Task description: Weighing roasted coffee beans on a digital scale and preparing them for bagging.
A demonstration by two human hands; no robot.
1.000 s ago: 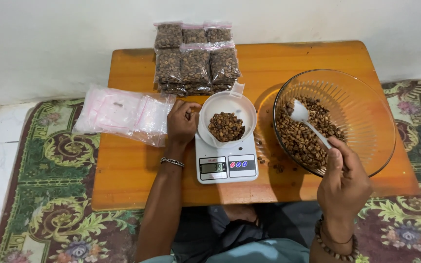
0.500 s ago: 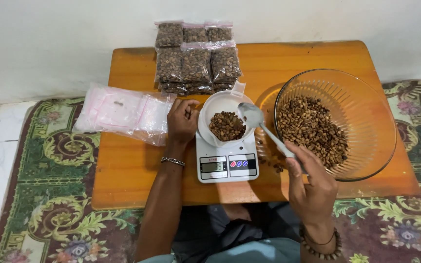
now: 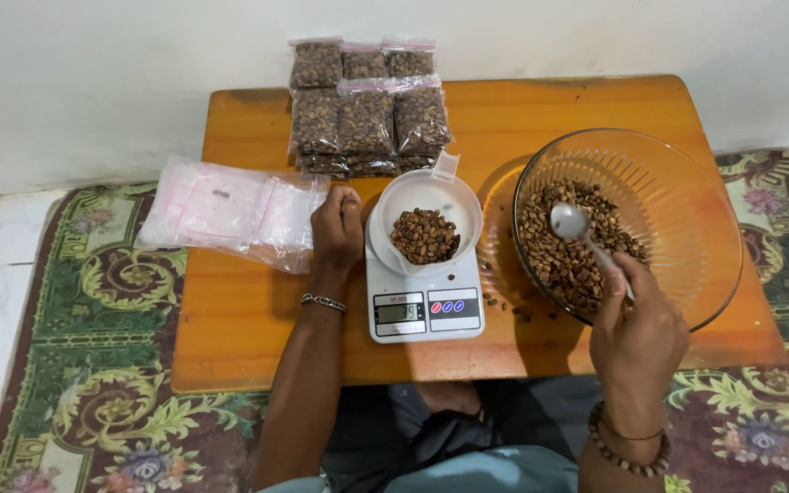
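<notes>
Right hand point(image 3: 636, 333) moved spoon point(image 3: 586, 242) back — over glass bowl point(image 3: 687, 210).

Filled bags of beans point(image 3: 367, 110) are stacked at the counter's point(image 3: 230, 329) far edge; empty clear bags point(image 3: 230, 210) are piled left, above a patterned rug point(image 3: 84, 365).

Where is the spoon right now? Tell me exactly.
In the head view the spoon is on the right, held in the right hand, its bowl over the beans inside the glass bowl, right of the scale.
</notes>
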